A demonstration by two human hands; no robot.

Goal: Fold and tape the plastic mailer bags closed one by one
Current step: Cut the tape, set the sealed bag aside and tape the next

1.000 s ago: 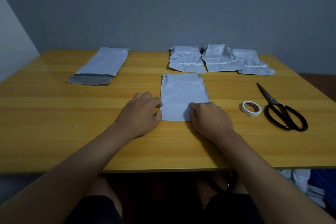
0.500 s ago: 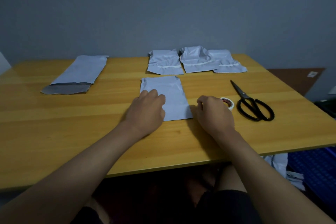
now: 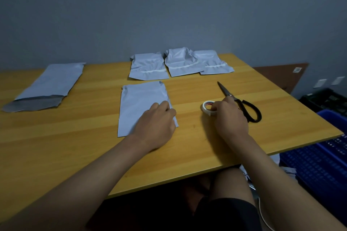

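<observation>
Mailer (image 3: 143, 105) lies folded at mid-bench (image 3: 75, 152), near edge toward me. Head view, the only one: left hand (image 3: 156, 127) rests on its near right corner, fingers curled loosely and pressing the fold down. Right hand (image 3: 230, 118) is at the tape roll (image 3: 207, 107), fingers pinching its rim; scissors (image 3: 242, 103) lie just beyond, touching the hand.

Progress, as I judge it: three mailers (image 3: 180, 64) at the far edge show white tape strips, so done. The middle one is folded, not yet taped. One long mailer (image 3: 47, 88) at left is unfolded, mouth open.

Red print inside the roll's core; too small to read.
</observation>
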